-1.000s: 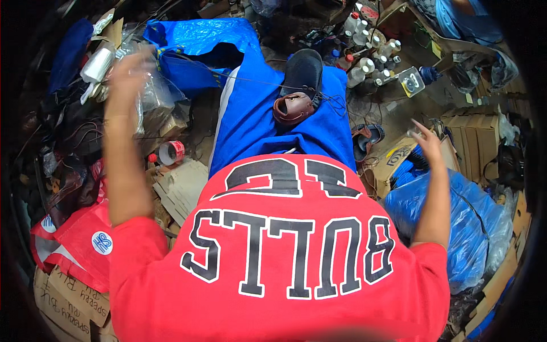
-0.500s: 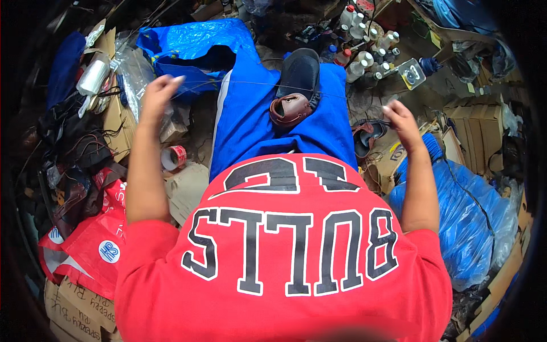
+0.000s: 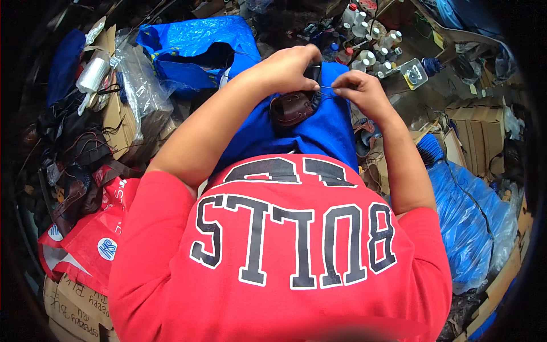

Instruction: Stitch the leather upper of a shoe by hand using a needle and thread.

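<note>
A brown leather shoe [image 3: 292, 109] with a dark sole rests across my lap, on blue trousers [image 3: 333, 122]. My left hand [image 3: 288, 69] reaches over it and grips its edge; the hand covers most of the sole. Just to the right, my right hand [image 3: 364, 94] pinches a thin, needle-like piece [image 3: 325, 88] between thumb and fingers. This piece spans the small gap to the shoe's edge beside my left thumb. Whether it enters the shoe is too small to tell.
Several bottles with white and red caps [image 3: 370, 48] stand ahead on the right, near a clear plastic box [image 3: 413, 74]. A blue bag [image 3: 199, 37] lies ahead left. Red bags [image 3: 85, 242] and cardboard [image 3: 74, 308] crowd my left; a blue plastic bundle [image 3: 473, 211] sits at right.
Both hands were spread wide with a thread stretched between them over the shoe. They have come inward; my left hand now grips the shoe and my right is beside it.
</note>
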Demonstrator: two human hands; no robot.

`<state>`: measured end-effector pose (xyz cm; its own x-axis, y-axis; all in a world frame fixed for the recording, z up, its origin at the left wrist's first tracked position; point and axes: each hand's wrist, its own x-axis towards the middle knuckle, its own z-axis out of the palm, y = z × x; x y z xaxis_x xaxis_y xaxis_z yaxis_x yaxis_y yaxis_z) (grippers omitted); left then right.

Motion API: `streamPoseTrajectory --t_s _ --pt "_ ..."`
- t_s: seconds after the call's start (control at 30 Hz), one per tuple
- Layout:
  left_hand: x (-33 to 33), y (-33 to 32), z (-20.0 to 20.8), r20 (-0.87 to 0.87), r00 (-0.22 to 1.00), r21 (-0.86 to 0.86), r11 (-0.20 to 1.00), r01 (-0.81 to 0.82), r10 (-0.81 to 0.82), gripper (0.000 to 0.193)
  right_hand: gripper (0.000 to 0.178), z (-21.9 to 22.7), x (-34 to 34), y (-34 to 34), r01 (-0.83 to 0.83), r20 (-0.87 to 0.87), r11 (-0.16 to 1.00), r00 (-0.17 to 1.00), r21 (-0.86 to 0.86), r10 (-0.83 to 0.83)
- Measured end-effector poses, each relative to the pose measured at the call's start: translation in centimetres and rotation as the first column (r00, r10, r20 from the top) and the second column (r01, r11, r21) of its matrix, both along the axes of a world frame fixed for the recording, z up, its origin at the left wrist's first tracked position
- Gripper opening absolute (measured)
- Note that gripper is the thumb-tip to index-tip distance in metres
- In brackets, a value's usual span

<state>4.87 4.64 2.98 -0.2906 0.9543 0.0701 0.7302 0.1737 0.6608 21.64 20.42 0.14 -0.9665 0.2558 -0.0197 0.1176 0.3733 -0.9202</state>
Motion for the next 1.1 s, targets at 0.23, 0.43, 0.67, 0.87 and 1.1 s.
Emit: streamPoseTrajectory --t_s 0.23,0.43,0.67,0.87,1.1 --pt "-2.1 1.8 -1.7 0.331 0.929 -0.304 0.913 0.273 -0.168 0.032 0.011 -0.2 -1.1 0.6 -0.11 0.089 0.991 0.991 0.079 0.103" --pt "-2.5 1.6 -2.4 0.47 0.88 -0.347 0.901 0.259 -0.072 0.029 0.011 -0.9 -1.3 -0.6 -0.098 0.063 0.994 0.993 0.041 0.096" --pt "-3.3 0.5 -3.1 0.615 0.781 -0.34 0.858 0.385 -0.107 0.033 0.015 -1.1 0.4 -3.1 0.022 -0.091 0.978 0.996 0.206 -0.004" --pt "-3.2 0.9 -3.2 0.589 0.795 -0.375 0.825 0.424 -0.141 0.035 0.018 1.8 0.0 -4.0 -0.066 -0.02 0.81 0.995 0.583 0.095" --pt "-3.5 1.6 -2.6 0.342 0.9 -0.373 0.84 0.395 -0.271 0.041 0.014 4.7 -3.2 -4.9 -0.361 0.289 0.498 0.932 0.789 0.217"
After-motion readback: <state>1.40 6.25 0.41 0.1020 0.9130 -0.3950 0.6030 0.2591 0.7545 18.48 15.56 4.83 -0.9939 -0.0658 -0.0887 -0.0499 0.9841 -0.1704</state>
